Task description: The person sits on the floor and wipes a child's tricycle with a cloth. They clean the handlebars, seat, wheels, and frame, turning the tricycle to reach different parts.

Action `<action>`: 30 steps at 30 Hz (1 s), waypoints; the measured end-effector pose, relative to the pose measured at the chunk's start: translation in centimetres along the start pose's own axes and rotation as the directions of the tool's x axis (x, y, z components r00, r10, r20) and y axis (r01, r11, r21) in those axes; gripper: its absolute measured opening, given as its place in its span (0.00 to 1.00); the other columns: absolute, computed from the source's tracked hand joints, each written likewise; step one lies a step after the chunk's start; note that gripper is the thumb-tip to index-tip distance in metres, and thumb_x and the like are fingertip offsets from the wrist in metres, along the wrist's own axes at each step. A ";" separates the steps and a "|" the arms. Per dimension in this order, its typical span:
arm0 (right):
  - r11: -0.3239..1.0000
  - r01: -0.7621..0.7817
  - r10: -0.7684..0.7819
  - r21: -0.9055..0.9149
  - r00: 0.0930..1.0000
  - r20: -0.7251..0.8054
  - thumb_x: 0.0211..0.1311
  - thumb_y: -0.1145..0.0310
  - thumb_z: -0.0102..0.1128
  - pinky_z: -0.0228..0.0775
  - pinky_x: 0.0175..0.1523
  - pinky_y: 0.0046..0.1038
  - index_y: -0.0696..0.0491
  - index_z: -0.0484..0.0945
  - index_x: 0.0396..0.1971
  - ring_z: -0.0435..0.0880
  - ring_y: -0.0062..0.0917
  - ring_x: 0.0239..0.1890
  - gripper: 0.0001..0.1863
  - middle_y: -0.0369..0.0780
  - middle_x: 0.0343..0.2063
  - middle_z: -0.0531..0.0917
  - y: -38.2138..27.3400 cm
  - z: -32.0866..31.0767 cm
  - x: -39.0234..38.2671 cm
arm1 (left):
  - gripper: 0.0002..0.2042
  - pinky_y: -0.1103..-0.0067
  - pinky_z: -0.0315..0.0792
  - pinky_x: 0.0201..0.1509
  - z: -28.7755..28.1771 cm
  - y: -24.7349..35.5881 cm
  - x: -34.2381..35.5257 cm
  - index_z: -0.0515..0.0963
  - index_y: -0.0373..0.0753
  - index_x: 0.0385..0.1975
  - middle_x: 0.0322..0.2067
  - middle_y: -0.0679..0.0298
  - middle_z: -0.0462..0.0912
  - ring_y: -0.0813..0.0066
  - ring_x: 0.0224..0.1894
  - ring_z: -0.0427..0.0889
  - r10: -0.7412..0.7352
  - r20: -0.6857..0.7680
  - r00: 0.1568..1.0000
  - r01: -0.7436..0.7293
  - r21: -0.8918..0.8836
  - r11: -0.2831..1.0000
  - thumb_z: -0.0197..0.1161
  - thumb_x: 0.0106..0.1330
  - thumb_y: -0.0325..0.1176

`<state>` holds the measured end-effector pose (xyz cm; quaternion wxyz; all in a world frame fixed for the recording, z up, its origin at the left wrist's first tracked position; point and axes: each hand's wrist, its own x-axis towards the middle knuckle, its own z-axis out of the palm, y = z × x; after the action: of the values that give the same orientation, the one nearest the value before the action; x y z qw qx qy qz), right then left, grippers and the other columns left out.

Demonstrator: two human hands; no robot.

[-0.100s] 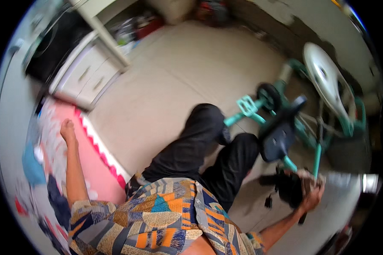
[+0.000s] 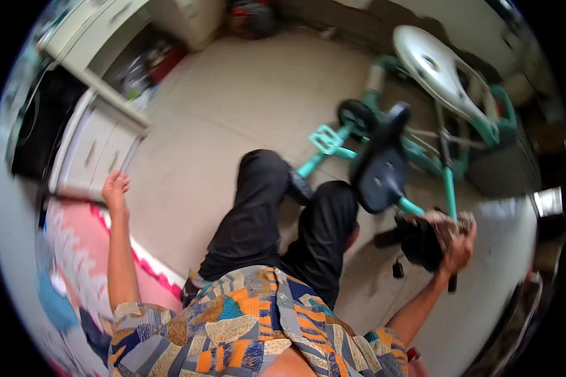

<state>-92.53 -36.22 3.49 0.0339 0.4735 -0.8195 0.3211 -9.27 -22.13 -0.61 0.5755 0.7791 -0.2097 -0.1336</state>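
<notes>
My right hand (image 2: 459,251) is closed round a crumpled beige-brown cloth (image 2: 443,226), up against the end of a mint-green pedal frame (image 2: 449,191). It looks like a small exercise bike or tricycle tipped over on the floor. A black saddle (image 2: 380,179), a square green pedal (image 2: 324,139), a small black wheel (image 2: 356,116) and a large white disc-shaped part (image 2: 424,60) belong to it. Just beside the cloth is a black part (image 2: 418,242) with a short black grip. My left hand (image 2: 116,188) is raised away from the bike, fingers loosely bent and apart, holding nothing.
My bent knees (image 2: 258,201) are between the bike and a pink bed cover (image 2: 154,283) at left. White drawers (image 2: 97,151) and a pale desk (image 2: 94,38) stand at the far left. Against the peeling wall sits a grey bin-like container (image 2: 503,166).
The whole view has shifted, so the bike and drawers appear further left. My left hand's fingers have loosened from a closer curl. My right hand stays on the cloth.
</notes>
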 end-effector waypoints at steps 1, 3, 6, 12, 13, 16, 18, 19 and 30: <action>0.998 0.047 -0.050 -0.043 0.997 -0.059 0.67 0.64 0.50 0.76 0.48 0.37 0.40 0.71 0.62 0.85 0.35 0.46 0.23 0.39 0.50 0.83 -0.3 0.5 -0.3 | 0.18 0.83 0.76 0.40 5.6 2.4 -1.5 0.75 0.29 0.53 0.40 0.58 0.84 0.77 0.37 0.83 0.034 0.132 0.991 -0.026 -0.060 0.998 0.60 0.65 0.27; 0.989 0.144 -0.146 -0.027 0.984 -0.102 0.68 0.70 0.46 0.77 0.48 0.37 0.40 0.72 0.62 0.84 0.35 0.48 0.23 0.39 0.52 0.82 -1.1 1.5 -0.7 | 0.17 0.80 0.78 0.44 16.4 6.5 -5.6 0.74 0.28 0.54 0.41 0.56 0.84 0.74 0.39 0.84 0.090 0.351 0.932 -0.031 -0.170 0.985 0.60 0.65 0.27; 0.979 0.169 -0.180 -0.117 0.980 -0.087 0.63 0.75 0.47 0.76 0.46 0.36 0.40 0.78 0.55 0.83 0.35 0.46 0.22 0.36 0.46 0.83 -2.0 1.2 -1.0 | 0.19 0.75 0.78 0.51 28.9 12.4 -13.7 0.73 0.27 0.56 0.44 0.53 0.83 0.68 0.45 0.84 0.335 0.635 0.696 -0.087 -0.389 0.917 0.61 0.66 0.28; 0.957 0.256 -0.271 -0.138 0.958 -0.097 0.66 0.64 0.52 0.78 0.43 0.36 0.45 0.80 0.49 0.85 0.39 0.39 0.14 0.39 0.42 0.84 -4.3 0.4 -2.2 | 0.29 0.69 0.74 0.57 40.6 15.6 -25.8 0.64 0.29 0.64 0.56 0.47 0.74 0.58 0.57 0.77 0.506 0.755 0.418 -0.321 -0.398 0.859 0.64 0.64 0.31; 0.949 0.261 -0.270 -0.178 0.962 -0.032 0.66 0.60 0.54 0.77 0.42 0.36 0.46 0.79 0.49 0.85 0.39 0.38 0.15 0.39 0.41 0.84 -4.6 0.1 -2.4 | 0.32 0.68 0.73 0.58 41.7 15.6 -26.6 0.62 0.29 0.65 0.56 0.45 0.73 0.54 0.58 0.75 0.466 0.782 0.414 -0.353 -0.333 0.874 0.66 0.64 0.33; 0.932 0.288 -0.284 -0.222 0.958 0.051 0.66 0.52 0.55 0.77 0.39 0.37 0.48 0.79 0.47 0.84 0.38 0.36 0.18 0.40 0.37 0.83 -5.6 -0.7 -2.6 | 0.30 0.67 0.72 0.56 43.1 15.2 -28.0 0.64 0.30 0.62 0.49 0.45 0.79 0.51 0.52 0.79 0.482 0.761 0.434 -0.379 -0.331 0.864 0.66 0.63 0.35; 0.926 0.304 -0.297 -0.224 0.953 0.067 0.66 0.49 0.56 0.76 0.37 0.38 0.49 0.79 0.46 0.84 0.38 0.35 0.19 0.41 0.35 0.82 -6.5 -0.7 -2.9 | 0.27 0.66 0.72 0.55 42.9 14.7 -27.6 0.66 0.32 0.58 0.46 0.45 0.81 0.50 0.50 0.81 0.461 0.742 0.487 -0.441 -0.247 0.863 0.66 0.63 0.35; 0.924 0.308 -0.299 -0.224 0.951 0.074 0.66 0.49 0.56 0.75 0.37 0.39 0.49 0.78 0.45 0.84 0.38 0.34 0.20 0.41 0.34 0.81 -6.7 -0.7 -2.9 | 0.26 0.66 0.73 0.55 43.0 14.5 -27.5 0.67 0.32 0.58 0.45 0.46 0.81 0.50 0.49 0.81 0.462 0.744 0.482 -0.439 -0.252 0.863 0.66 0.62 0.33; 0.825 0.423 -0.404 -0.375 0.905 0.132 0.64 0.49 0.58 0.70 0.45 0.40 0.52 0.75 0.45 0.78 0.40 0.40 0.22 0.44 0.36 0.77 -9.7 2.9 -0.8 | 0.33 0.64 0.69 0.57 43.9 10.0 -28.3 0.63 0.35 0.63 0.47 0.46 0.74 0.50 0.50 0.74 0.510 0.680 0.526 -0.378 -0.350 0.857 0.65 0.53 0.30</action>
<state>-83.62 -40.57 5.67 0.1784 0.6302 -0.7455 0.1230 -55.54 -47.89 -5.28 0.5098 0.5232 -0.6090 -0.3089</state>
